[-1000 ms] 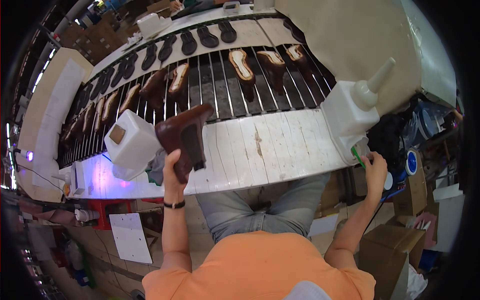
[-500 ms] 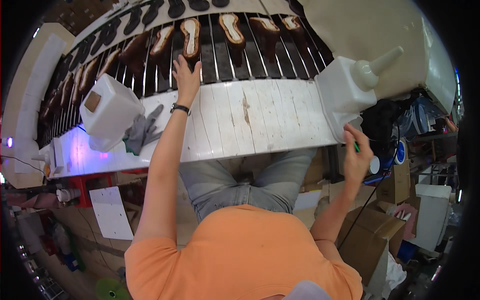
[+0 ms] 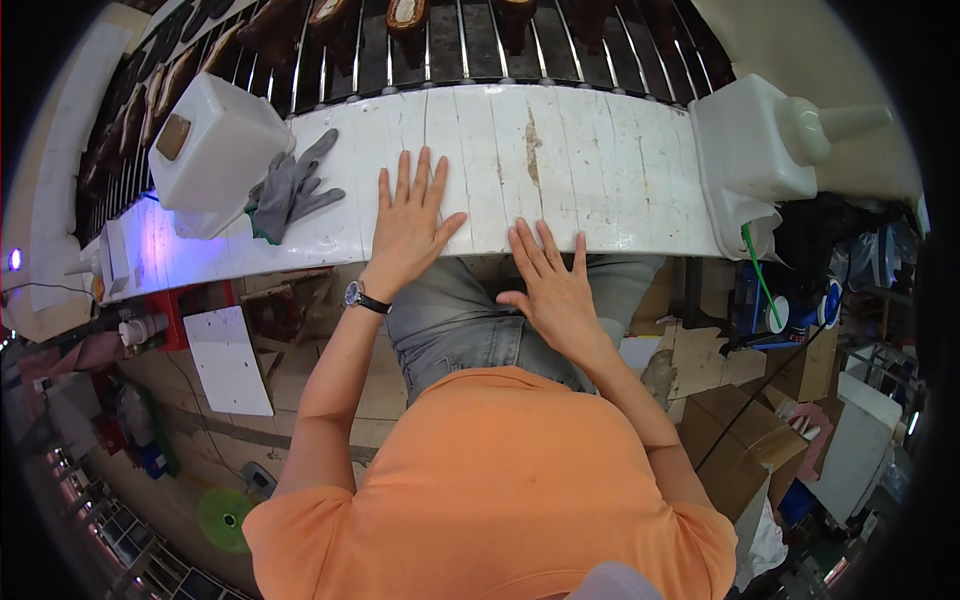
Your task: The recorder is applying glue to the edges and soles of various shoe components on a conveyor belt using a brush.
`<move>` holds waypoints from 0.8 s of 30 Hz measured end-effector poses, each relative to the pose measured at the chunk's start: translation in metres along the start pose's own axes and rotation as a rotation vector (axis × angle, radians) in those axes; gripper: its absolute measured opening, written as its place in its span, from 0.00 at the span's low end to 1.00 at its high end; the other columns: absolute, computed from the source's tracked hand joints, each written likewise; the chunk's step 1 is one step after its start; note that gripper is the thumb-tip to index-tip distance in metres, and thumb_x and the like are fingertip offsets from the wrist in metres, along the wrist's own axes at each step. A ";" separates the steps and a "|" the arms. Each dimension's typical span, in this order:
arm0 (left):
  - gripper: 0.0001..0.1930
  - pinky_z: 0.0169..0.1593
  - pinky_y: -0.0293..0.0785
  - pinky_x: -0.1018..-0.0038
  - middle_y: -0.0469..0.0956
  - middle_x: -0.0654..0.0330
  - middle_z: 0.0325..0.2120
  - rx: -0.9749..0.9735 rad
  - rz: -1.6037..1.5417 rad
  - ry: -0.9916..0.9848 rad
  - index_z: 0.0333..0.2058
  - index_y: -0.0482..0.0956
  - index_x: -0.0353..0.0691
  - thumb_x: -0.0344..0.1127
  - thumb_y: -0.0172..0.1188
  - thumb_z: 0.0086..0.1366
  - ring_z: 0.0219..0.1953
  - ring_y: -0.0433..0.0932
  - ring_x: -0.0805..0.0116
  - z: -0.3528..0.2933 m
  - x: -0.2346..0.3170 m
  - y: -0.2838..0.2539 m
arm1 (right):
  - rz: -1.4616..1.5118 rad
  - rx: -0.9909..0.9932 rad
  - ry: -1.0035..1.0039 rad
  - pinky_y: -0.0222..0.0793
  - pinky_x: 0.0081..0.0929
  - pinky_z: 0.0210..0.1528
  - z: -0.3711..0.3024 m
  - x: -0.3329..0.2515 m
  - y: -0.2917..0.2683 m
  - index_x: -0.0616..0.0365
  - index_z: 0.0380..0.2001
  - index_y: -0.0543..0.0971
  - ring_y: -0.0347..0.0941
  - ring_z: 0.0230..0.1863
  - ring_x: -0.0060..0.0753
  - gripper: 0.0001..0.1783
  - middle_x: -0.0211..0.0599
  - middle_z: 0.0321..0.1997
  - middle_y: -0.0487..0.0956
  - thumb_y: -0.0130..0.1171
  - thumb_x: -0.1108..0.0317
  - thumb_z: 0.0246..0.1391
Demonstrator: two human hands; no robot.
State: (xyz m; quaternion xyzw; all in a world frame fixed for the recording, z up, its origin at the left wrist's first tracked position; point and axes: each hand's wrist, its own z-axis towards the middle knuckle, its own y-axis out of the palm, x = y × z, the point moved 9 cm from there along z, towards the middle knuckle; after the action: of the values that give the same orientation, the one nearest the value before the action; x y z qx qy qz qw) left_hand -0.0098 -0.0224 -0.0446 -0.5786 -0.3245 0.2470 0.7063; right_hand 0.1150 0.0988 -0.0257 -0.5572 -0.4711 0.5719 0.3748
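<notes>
Both hands hold nothing. The left hand lies palm down on the white bench, fingers extended and a little apart, thumb out to the side. The right hand is likewise unfolded, its fingers reaching over the bench's near edge while the palm is above the lap.

The boots stand beyond the bench's far edge, on a rack of metal bars. The nearest boot, ahead of the left hand, shows its underside: a brown rim around a pale centre, above a dark brown upper. The top of the view crops it, so exactly how it rests is hard to tell. I would expect it to be fairly light, stiff along the sole and smooth, perhaps slick, on the upper. The sides of the upper look the best hold, keeping fingers off the pale underside.

The grey glove lies crumpled on the bench, left of the left hand and just beside a boxy white jug. It should be light and limp; pinch it anywhere on the cuff or palm. At the right, a green stick leans out of a white bottle.
</notes>
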 end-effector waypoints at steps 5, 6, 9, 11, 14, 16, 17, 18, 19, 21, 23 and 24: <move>0.25 0.69 0.39 0.52 0.58 0.52 0.65 0.149 -0.184 -0.012 0.62 0.63 0.42 0.42 0.50 0.68 0.69 0.49 0.52 -0.003 -0.002 -0.014 | -0.074 0.156 -0.073 0.33 0.66 0.68 0.048 -0.003 -0.002 0.59 0.62 0.64 0.55 0.69 0.36 0.37 0.33 0.67 0.64 0.51 0.46 0.56; 0.22 0.69 0.42 0.54 0.62 0.52 0.63 0.219 -0.292 -0.032 0.59 0.68 0.41 0.37 0.51 0.67 0.68 0.53 0.54 -0.004 -0.007 -0.019 | -0.106 0.177 -0.092 0.33 0.66 0.68 0.060 -0.004 -0.002 0.59 0.62 0.64 0.55 0.69 0.37 0.36 0.33 0.67 0.64 0.50 0.46 0.57; 0.18 0.68 0.47 0.57 0.69 0.52 0.58 0.392 -0.402 -0.124 0.54 0.73 0.40 0.32 0.52 0.66 0.65 0.60 0.56 -0.014 -0.020 -0.030 | -0.150 0.213 -0.129 0.33 0.65 0.68 0.077 -0.006 -0.003 0.59 0.62 0.65 0.55 0.69 0.36 0.35 0.33 0.67 0.63 0.48 0.46 0.58; 0.17 0.67 0.50 0.58 0.70 0.52 0.57 0.426 -0.458 -0.178 0.53 0.74 0.40 0.31 0.52 0.66 0.65 0.61 0.55 -0.019 -0.027 -0.031 | -0.155 0.180 -0.144 0.33 0.64 0.68 0.074 -0.009 -0.002 0.59 0.62 0.65 0.56 0.69 0.36 0.34 0.33 0.67 0.63 0.48 0.47 0.59; 0.15 0.66 0.55 0.60 0.74 0.52 0.53 0.479 -0.548 -0.247 0.50 0.77 0.39 0.30 0.52 0.66 0.63 0.64 0.55 -0.024 -0.036 -0.033 | -0.138 0.094 -0.132 0.32 0.64 0.69 0.042 -0.012 0.000 0.58 0.62 0.65 0.56 0.69 0.36 0.33 0.33 0.67 0.63 0.47 0.48 0.59; 0.14 0.65 0.57 0.61 0.76 0.53 0.50 0.510 -0.589 -0.268 0.49 0.78 0.39 0.29 0.52 0.65 0.63 0.65 0.55 -0.024 -0.039 -0.034 | -0.137 0.105 -0.108 0.34 0.63 0.69 0.031 -0.017 -0.002 0.57 0.62 0.64 0.55 0.69 0.35 0.33 0.32 0.68 0.63 0.48 0.49 0.60; 0.13 0.63 0.59 0.61 0.78 0.55 0.48 0.538 -0.590 -0.273 0.47 0.78 0.40 0.29 0.53 0.65 0.60 0.68 0.56 -0.024 -0.039 -0.036 | -0.138 0.077 -0.063 0.36 0.62 0.69 0.030 -0.014 0.001 0.55 0.63 0.63 0.55 0.69 0.35 0.32 0.30 0.68 0.62 0.49 0.50 0.60; 0.12 0.62 0.62 0.62 0.80 0.58 0.45 0.556 -0.589 -0.275 0.46 0.79 0.40 0.29 0.54 0.64 0.57 0.71 0.58 -0.024 -0.038 -0.037 | -0.136 0.095 -0.072 0.36 0.62 0.69 0.031 -0.016 0.001 0.55 0.63 0.63 0.55 0.69 0.35 0.32 0.30 0.68 0.62 0.49 0.50 0.60; 0.12 0.62 0.62 0.62 0.80 0.58 0.45 0.558 -0.592 -0.280 0.46 0.79 0.40 0.29 0.54 0.64 0.57 0.71 0.58 -0.024 -0.038 -0.037 | -0.135 0.099 -0.059 0.33 0.63 0.69 0.036 -0.016 0.002 0.56 0.63 0.64 0.55 0.69 0.35 0.32 0.30 0.68 0.63 0.48 0.50 0.60; 0.11 0.56 0.66 0.65 0.81 0.64 0.38 0.532 -0.562 -0.269 0.42 0.81 0.43 0.29 0.59 0.60 0.47 0.75 0.63 -0.022 -0.033 -0.038 | -0.135 0.104 -0.041 0.30 0.64 0.69 0.049 -0.014 0.004 0.57 0.62 0.66 0.55 0.69 0.36 0.31 0.31 0.68 0.63 0.47 0.50 0.60; 0.11 0.53 0.65 0.66 0.81 0.66 0.36 0.504 -0.516 -0.238 0.41 0.82 0.45 0.29 0.61 0.57 0.44 0.74 0.65 -0.018 -0.026 -0.040 | -0.153 0.160 -0.047 0.29 0.67 0.68 0.064 -0.011 0.000 0.55 0.62 0.66 0.54 0.70 0.38 0.31 0.30 0.68 0.63 0.46 0.50 0.61; 0.11 0.50 0.65 0.68 0.80 0.68 0.33 0.489 -0.476 -0.208 0.39 0.83 0.47 0.30 0.64 0.55 0.41 0.73 0.66 -0.016 -0.021 -0.042 | -0.161 0.160 -0.047 0.29 0.67 0.68 0.072 -0.007 -0.001 0.55 0.62 0.66 0.54 0.70 0.38 0.31 0.30 0.68 0.63 0.46 0.50 0.61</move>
State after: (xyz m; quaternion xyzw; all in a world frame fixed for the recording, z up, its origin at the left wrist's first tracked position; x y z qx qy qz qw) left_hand -0.0133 -0.0566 -0.0094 -0.2723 -0.4516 0.2034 0.8249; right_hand 0.0441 0.0830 -0.0277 -0.4723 -0.4758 0.5889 0.4514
